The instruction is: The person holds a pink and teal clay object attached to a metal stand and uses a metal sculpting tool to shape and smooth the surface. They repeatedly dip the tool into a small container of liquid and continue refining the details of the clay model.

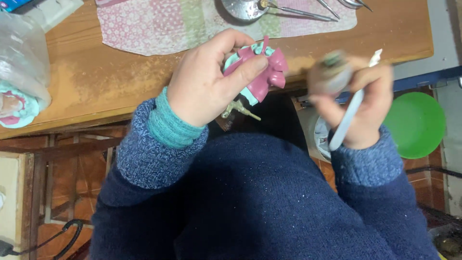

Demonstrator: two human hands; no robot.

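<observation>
My left hand (204, 82) is closed around a pink and teal dental model (260, 70) with a brass-coloured hinge part (238, 108) hanging below it, held over the table's front edge. My right hand (358, 103) is blurred by motion. It grips a white-handled tool (349, 118) and a small round greyish lump or container (329, 74). The two hands are a short distance apart, right of centre.
A wooden table (96, 82) carries a patchwork cloth (159, 24), a metal dish (243, 8) and thin metal instruments (303, 12). A plastic bag (21, 53) and another pink-teal model (17, 108) lie at the left. A green bowl (416, 125) sits low on the right.
</observation>
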